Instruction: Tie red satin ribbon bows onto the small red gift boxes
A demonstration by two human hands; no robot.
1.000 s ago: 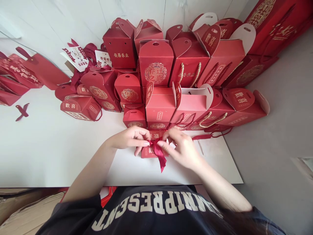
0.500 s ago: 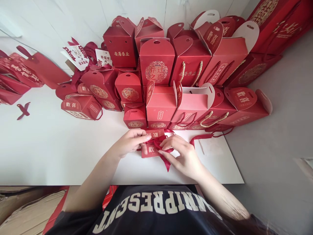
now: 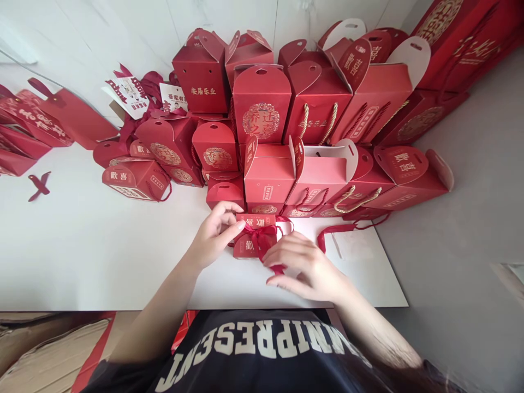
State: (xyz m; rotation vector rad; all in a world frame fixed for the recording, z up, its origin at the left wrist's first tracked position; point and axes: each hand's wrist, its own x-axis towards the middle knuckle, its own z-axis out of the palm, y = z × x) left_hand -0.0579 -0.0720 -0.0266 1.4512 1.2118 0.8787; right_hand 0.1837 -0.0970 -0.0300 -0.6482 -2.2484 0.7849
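A small red gift box [image 3: 241,251] with gold characters lies on the white table in front of me. Across its top a dark red ribbon [image 3: 262,236] is tied in a bow. My left hand [image 3: 216,232] is at the box's left side, fingers curled, with its thumb tip against the left end of the bow. To the lower right, my right hand [image 3: 307,265] curls over a hanging tail of the same ribbon, part of which shows between its fingers and thumb. The right hand covers the box's lower right corner.
Behind the box, red gift boxes [image 3: 270,169] with handles stand stacked against the wall. A loose ribbon [image 3: 321,234] lies at right beside a clear bag. Further left are a cut ribbon piece [image 3: 40,186] and red bags [image 3: 77,117]. A grey wall [image 3: 458,234] borders the right side.
The bow's loops now lie spread across the box. My right hand has moved down and right, off the knot and onto the tail. My left hand has drawn slightly left and up.
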